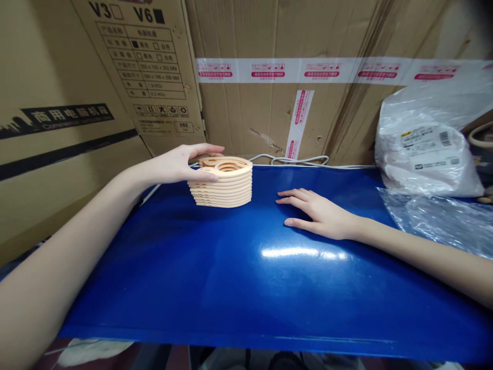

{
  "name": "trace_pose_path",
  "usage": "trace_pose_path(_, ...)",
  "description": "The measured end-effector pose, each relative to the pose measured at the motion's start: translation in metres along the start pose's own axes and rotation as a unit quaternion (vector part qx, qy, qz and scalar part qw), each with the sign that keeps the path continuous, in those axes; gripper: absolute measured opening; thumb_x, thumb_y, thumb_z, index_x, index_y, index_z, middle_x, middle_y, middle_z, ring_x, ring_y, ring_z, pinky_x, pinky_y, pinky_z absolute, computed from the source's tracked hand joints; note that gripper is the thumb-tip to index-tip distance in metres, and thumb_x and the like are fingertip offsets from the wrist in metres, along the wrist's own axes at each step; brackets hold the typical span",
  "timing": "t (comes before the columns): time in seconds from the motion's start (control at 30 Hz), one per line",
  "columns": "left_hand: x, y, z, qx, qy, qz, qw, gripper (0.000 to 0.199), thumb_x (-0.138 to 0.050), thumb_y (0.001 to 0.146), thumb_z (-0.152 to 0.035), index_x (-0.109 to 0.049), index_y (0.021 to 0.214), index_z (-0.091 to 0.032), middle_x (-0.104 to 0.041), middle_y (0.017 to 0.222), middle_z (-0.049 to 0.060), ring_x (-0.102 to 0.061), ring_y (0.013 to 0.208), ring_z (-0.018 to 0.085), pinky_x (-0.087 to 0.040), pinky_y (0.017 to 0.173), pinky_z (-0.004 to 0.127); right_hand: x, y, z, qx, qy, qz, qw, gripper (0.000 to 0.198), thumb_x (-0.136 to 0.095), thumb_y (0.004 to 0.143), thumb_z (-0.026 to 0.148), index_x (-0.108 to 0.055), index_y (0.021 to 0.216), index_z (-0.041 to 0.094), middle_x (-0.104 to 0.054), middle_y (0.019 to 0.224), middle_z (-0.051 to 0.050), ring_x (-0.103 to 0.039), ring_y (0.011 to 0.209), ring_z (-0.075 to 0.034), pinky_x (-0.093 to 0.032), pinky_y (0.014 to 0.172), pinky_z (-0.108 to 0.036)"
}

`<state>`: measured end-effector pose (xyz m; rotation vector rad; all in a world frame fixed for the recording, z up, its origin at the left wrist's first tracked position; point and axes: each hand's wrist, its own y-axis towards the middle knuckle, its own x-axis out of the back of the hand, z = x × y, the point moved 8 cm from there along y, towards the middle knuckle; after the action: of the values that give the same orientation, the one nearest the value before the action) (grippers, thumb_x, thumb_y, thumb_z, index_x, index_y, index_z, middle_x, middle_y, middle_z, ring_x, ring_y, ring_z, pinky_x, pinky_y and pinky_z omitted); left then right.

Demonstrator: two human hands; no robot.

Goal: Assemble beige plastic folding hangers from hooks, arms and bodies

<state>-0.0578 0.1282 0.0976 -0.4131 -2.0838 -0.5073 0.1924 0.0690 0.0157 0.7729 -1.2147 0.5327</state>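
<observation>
A stack of cream-coloured flat rings (227, 190) with rounded outlines and openings through the middle stands toward the back of the blue table (215, 288). My left hand (185, 164) grips its upper left side, thumb across the near edge and fingers over the far side. What the pieces are I cannot tell. To the right, apart from the stack, my right hand (316, 210) lies palm down on the table. Its fingers are spread and point left, and nothing is in them.
Printed cardboard boxes (150, 61) wall off the left and back. A white cable (300, 160) runs along the table's back edge. At the right are a labelled white plastic bag (431, 154) and a clear plastic sheet (442, 218). Light reflects off the tabletop.
</observation>
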Motion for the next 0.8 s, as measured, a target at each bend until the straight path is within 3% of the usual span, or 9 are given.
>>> trace_pose_path(0.5,0.0,0.0,0.002,0.001,0.006,0.008,1.0,0.08,-0.074,0.07,-0.054,-0.049,0.142,-0.03,-0.055,0.142,0.007,-0.054,0.128,0.031,-0.041,0.11,0.045,0.0,0.0,-0.001,-0.005,-0.003,0.009,1.0,0.055,-0.046,0.094,0.056,-0.055,0.134,0.019,-0.051,0.144,-0.016,-0.05,0.129,-0.032,-0.035,0.108,-0.056)
trace_pose_path(0.63,-0.001,0.001,0.003,-0.012,-0.011,0.023,1.0,0.087,-0.074,0.071,-0.053,-0.038,0.148,-0.032,-0.049,0.148,0.007,-0.047,0.134,0.031,-0.038,0.113,0.046,-0.001,0.0,-0.002,-0.004,-0.003,0.007,1.0,0.054,-0.046,0.094,0.056,-0.055,0.134,0.019,-0.051,0.143,-0.015,-0.05,0.129,-0.032,-0.035,0.108,-0.056)
trace_pose_path(0.7,0.003,0.001,-0.004,-0.035,-0.024,-0.005,0.999,0.088,-0.071,0.075,-0.055,-0.034,0.15,-0.027,-0.044,0.152,0.008,-0.041,0.139,0.03,-0.032,0.116,0.048,-0.001,0.0,-0.002,-0.004,-0.007,0.007,1.0,0.055,-0.045,0.094,0.056,-0.055,0.134,0.019,-0.051,0.143,-0.015,-0.05,0.128,-0.031,-0.035,0.108,-0.056)
trace_pose_path(0.8,0.016,-0.005,-0.03,-0.096,-0.012,-0.133,0.986,0.069,-0.059,0.087,-0.054,-0.043,0.144,-0.019,-0.048,0.148,0.008,-0.042,0.138,0.027,-0.03,0.117,0.046,-0.001,0.0,-0.003,-0.005,-0.011,0.008,1.0,0.055,-0.045,0.094,0.056,-0.055,0.134,0.019,-0.051,0.144,-0.015,-0.05,0.128,-0.031,-0.035,0.108,-0.056)
